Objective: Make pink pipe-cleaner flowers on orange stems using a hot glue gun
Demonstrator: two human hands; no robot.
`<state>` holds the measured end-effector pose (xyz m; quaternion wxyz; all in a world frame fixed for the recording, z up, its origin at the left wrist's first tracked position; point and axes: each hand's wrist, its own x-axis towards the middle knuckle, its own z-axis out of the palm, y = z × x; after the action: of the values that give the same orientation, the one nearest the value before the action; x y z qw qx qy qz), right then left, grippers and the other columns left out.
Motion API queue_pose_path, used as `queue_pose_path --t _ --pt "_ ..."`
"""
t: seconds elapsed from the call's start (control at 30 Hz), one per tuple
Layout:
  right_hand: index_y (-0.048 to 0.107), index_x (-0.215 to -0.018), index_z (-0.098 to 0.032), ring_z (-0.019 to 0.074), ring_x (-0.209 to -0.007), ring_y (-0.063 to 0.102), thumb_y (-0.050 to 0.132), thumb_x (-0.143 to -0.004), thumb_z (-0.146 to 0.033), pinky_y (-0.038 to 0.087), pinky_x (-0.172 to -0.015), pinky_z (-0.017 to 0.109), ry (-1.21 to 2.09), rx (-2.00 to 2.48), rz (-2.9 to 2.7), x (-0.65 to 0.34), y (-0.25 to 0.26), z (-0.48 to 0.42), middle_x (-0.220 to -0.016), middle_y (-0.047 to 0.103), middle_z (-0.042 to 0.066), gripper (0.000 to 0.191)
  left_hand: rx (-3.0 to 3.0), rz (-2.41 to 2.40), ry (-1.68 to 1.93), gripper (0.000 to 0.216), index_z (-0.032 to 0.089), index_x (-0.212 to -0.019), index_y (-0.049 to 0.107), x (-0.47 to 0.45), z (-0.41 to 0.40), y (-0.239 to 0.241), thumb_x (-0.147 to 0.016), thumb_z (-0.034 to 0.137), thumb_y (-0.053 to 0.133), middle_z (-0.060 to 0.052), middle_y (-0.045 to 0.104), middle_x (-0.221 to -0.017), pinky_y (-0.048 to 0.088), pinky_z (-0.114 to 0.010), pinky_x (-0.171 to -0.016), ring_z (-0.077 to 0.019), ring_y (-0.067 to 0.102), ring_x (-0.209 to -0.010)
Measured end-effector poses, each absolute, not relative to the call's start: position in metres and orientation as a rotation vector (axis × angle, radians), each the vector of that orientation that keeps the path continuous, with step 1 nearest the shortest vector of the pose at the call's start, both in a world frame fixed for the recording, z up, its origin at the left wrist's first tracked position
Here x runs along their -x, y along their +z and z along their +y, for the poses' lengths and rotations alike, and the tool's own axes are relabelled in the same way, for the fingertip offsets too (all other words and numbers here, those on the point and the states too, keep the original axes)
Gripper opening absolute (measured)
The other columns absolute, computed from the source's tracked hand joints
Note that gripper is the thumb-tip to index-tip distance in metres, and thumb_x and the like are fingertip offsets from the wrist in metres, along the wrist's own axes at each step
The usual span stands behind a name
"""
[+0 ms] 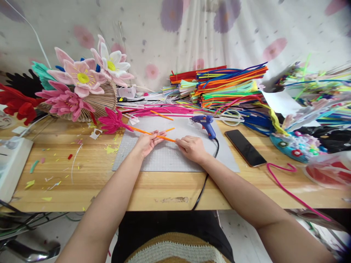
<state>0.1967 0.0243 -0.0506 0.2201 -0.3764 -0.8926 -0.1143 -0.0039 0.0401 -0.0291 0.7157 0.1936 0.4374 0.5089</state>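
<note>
A magenta pipe-cleaner flower points left at the end of a long orange pipe-cleaner stem. My left hand, palm turned up, holds that stem across its fingers. The stem runs on to my right hand, whose thumb and fingers pinch its right end. Beyond my left fingertips pokes a short orange end; whether it belongs to the same pipe cleaner is hidden. Both hands are over the grey cutting mat. Another orange pipe-cleaner piece lies at the mat's far edge.
A blue glue gun rests on the mat, its black cable trailing off the front edge. Right of it lie a phone and scissors. Pipe-cleaner bundles are stacked behind. Finished flowers stand left, near yellow scraps.
</note>
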Motion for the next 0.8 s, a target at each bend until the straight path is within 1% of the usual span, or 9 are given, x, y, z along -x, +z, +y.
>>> queue_pose_path --t 0.07,0.13,0.23,0.33,0.43,0.53,0.67,0.73,0.8 --pt "0.062 -0.083 -0.017 0.0122 -0.062 0.048 0.037 -0.088 -0.019 0.023 -0.056 0.027 -0.32 1.032 -2.466 -0.196 -0.051 0.024 -0.065 0.06 0.004 0.025 -0.42 0.961 1.129 0.017 0.01 -0.084 0.052 0.004 0.041 -0.028 -0.078 0.0 0.041 -0.018 0.065 -0.099 0.054 -0.028 -0.075 -0.0216 0.064 -0.093" --pt "0.062 -0.084 -0.017 0.0121 -0.061 0.049 0.038 -0.087 -0.019 0.023 -0.056 0.027 -0.334 1.017 -2.465 -0.196 -0.051 0.024 -0.065 0.061 0.003 0.024 -0.41 0.963 1.126 0.01 0.009 -0.079 0.053 0.003 0.04 -0.027 -0.08 0.007 0.043 -0.019 0.066 -0.094 0.054 -0.028 -0.073 -0.023 0.065 -0.091" --pt "0.062 -0.084 -0.017 0.0122 -0.06 0.048 0.038 -0.087 -0.018 0.023 -0.055 0.027 -0.346 1.004 -2.465 -0.194 -0.05 0.023 -0.064 0.06 0.003 0.024 -0.432 0.992 1.103 0.013 0.009 -0.073 0.053 -0.002 0.039 -0.028 -0.082 0.018 0.048 -0.02 0.067 -0.086 0.054 -0.029 -0.073 -0.024 0.066 -0.088" --pt "0.061 -0.082 -0.017 0.0122 -0.059 0.046 0.037 -0.088 -0.019 0.021 -0.054 0.027 -0.33 1.008 -2.465 -0.193 -0.05 0.022 -0.062 0.058 0.003 0.025 -0.467 1.03 1.081 0.006 0.01 -0.077 0.053 -0.007 0.038 -0.032 -0.079 0.008 0.048 -0.018 0.068 -0.085 0.053 -0.03 -0.077 -0.0218 0.066 -0.086" --pt "0.06 -0.08 -0.017 0.0121 -0.059 0.045 0.038 -0.088 -0.02 0.02 -0.055 0.027 -0.299 1.005 -2.455 -0.192 -0.051 0.023 -0.062 0.057 0.003 0.024 -0.456 1.008 1.08 0.014 0.011 -0.082 0.05 -0.01 0.037 -0.034 -0.078 0.0 0.043 -0.016 0.068 -0.088 0.052 -0.032 -0.081 -0.0203 0.066 -0.086" --pt "0.06 -0.079 -0.017 0.0121 -0.059 0.046 0.039 -0.088 -0.02 0.021 -0.055 0.026 -0.261 1.006 -2.449 -0.192 -0.052 0.024 -0.063 0.057 0.003 0.023 -0.467 0.978 1.098 0.017 0.011 -0.083 0.048 -0.009 0.036 -0.034 -0.078 -0.003 0.041 -0.016 0.067 -0.091 0.051 -0.033 -0.083 -0.02 0.066 -0.087" --pt "0.061 -0.078 -0.017 0.0121 -0.06 0.046 0.039 -0.088 -0.02 0.022 -0.056 0.026 -0.255 1.042 -2.433 -0.192 -0.053 0.026 -0.064 0.058 0.004 0.024 -0.485 0.957 1.131 0.016 0.011 -0.079 0.049 -0.011 0.035 -0.033 -0.078 -0.003 0.041 -0.016 0.068 -0.089 0.05 -0.032 -0.084 -0.0195 0.066 -0.086" --pt "0.062 -0.079 -0.016 0.0122 -0.061 0.047 0.039 -0.088 -0.02 0.022 -0.055 0.026 -0.265 1.06 -2.419 -0.192 -0.053 0.026 -0.064 0.059 0.004 0.025 -0.488 0.932 1.141 0.011 0.01 -0.077 0.051 -0.013 0.035 -0.033 -0.081 0.003 0.044 -0.015 0.068 -0.088 0.051 -0.031 -0.083 -0.0189 0.066 -0.085" --pt "0.063 -0.08 -0.016 0.0123 -0.061 0.047 0.038 -0.088 -0.02 0.022 -0.055 0.026 -0.278 1.07 -2.41 -0.192 -0.053 0.026 -0.063 0.059 0.004 0.026 -0.486 0.915 1.124 0.01 0.01 -0.075 0.053 -0.014 0.034 -0.033 -0.083 0.013 0.047 -0.015 0.068 -0.087 0.051 -0.029 -0.081 -0.019 0.066 -0.084"
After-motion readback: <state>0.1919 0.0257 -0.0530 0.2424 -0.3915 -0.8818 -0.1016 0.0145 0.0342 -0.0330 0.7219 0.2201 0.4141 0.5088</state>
